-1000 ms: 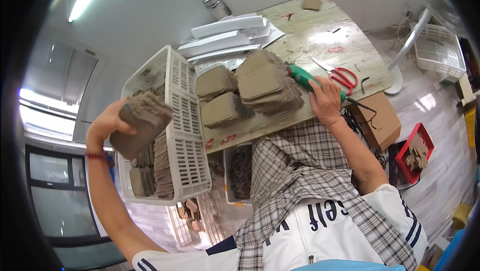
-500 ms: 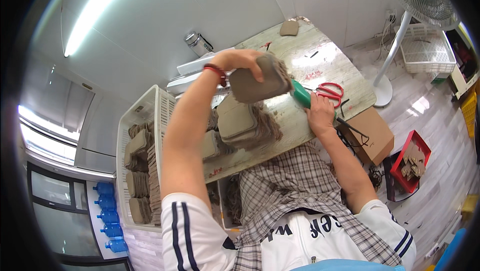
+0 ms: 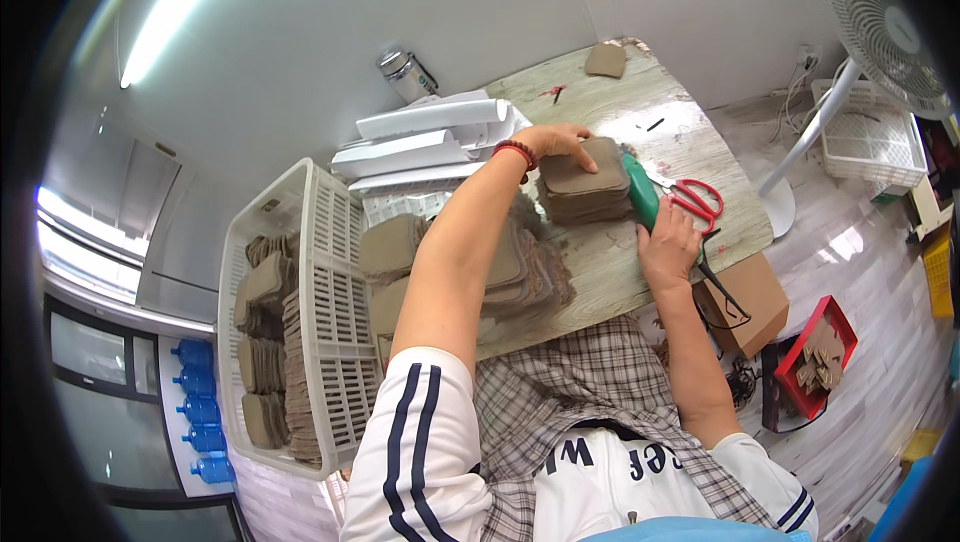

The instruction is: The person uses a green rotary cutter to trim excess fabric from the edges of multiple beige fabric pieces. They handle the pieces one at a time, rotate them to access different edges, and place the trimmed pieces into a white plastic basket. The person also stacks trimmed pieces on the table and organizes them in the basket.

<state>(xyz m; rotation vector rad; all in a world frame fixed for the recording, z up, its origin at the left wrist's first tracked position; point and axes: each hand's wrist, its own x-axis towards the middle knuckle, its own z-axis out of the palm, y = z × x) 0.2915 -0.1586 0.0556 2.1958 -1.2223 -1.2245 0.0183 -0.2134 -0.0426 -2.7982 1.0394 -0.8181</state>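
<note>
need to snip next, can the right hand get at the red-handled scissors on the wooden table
Probably yes: the right hand rests on the wooden table beside the red-handled scissors, with only bare tabletop between them and the green tool just left.

The stack of brown, rounded cardboard-like pads (image 3: 585, 187) looks matt and fibrous, with rough edges, and it lies on a pale wood-grain desk (image 3: 650, 122) whose surface is worn and dull. The green tool (image 3: 641, 192) beside it and the white slotted crate (image 3: 335, 342) look like smooth plastic. The red-handled scissors (image 3: 697, 198) have glossy grips, and the cylindrical flask (image 3: 405, 75) shines like metal.
</note>
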